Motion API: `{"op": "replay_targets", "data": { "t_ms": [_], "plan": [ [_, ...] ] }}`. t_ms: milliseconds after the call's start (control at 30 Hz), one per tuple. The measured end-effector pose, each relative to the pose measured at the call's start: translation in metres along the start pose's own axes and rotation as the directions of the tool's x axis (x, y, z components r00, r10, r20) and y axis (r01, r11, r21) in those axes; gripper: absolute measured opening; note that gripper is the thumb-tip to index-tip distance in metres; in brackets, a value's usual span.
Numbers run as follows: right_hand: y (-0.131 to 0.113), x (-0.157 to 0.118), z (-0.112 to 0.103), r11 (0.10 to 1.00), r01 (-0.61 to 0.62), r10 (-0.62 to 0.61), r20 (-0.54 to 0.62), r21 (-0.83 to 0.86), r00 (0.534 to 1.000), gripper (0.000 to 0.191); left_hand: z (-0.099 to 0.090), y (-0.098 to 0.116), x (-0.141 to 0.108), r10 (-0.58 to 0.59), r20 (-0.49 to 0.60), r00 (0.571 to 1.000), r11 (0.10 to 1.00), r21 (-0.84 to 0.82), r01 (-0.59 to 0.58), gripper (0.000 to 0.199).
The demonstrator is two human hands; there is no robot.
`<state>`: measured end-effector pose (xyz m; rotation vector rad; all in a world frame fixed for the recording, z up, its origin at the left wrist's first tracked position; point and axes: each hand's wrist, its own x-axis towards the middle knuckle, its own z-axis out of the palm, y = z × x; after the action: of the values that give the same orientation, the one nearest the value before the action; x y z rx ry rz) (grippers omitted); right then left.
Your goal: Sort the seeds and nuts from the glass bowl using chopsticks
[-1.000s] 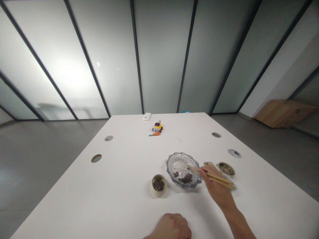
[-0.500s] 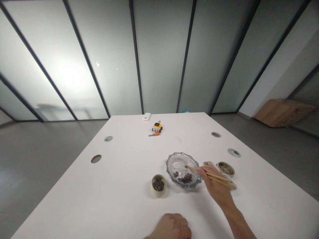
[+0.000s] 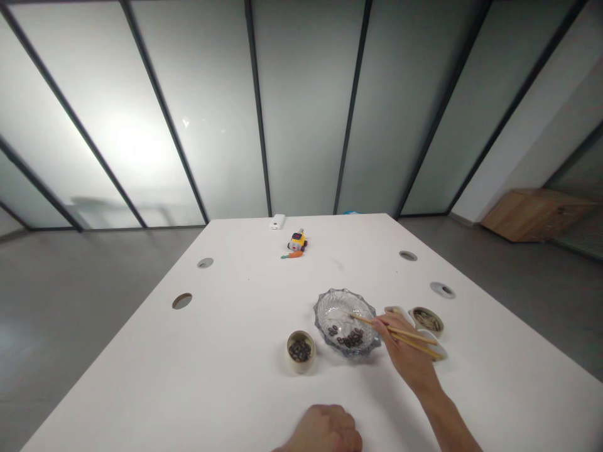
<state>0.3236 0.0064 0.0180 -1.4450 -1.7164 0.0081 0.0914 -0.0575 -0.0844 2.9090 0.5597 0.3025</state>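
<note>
My right hand (image 3: 409, 353) grips a pair of wooden chopsticks (image 3: 365, 321), whose tips reach over the scalloped clear glass bowl (image 3: 320, 309). Dark brown beans (image 3: 353, 339) lie in a cluster at the near side of that bowl, with a few more to their left. Whether the tips pinch anything is too small to tell. Left of the glass bowl stands a small pale cup (image 3: 300, 366) with dark beans inside. Closer to me, my left hand (image 3: 330, 430) rests on the table as a loose fist, and nothing shows in it.
Beyond my right hand sit a round container (image 3: 426, 320) of pale slender pieces and a white dish (image 3: 439, 346), partly covered by the hand. Farther back are a toy vehicle (image 3: 298, 241), a toy carrot (image 3: 294, 255) and a white box (image 3: 277, 221). Round holes pierce the white tabletop (image 3: 226, 351).
The chopsticks have shifted very slightly over the glass bowl, and a dark spot at their tips shows less now. My left hand has stayed in place.
</note>
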Motion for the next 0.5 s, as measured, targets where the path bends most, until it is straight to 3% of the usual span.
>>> {"op": "replay_targets", "data": {
  "t_ms": [200, 500],
  "plan": [
    [-0.0010, -0.0002, -0.0003, 0.999, 0.039, -0.039, -0.008, 0.003, 0.999, 0.037, -0.0033, 0.0001, -0.0010, -0.014, 0.020, 1.000, 0.998, -0.067, 0.015, 0.039],
    [-0.0003, -0.0014, 0.0008, 1.000, 0.011, -0.011, -0.020, 0.010, 1.000, 0.038, -0.0007, -0.0003, -0.0008, -0.008, 0.006, 1.000, 1.000, -0.028, 0.008, 0.040]
  ]
}}
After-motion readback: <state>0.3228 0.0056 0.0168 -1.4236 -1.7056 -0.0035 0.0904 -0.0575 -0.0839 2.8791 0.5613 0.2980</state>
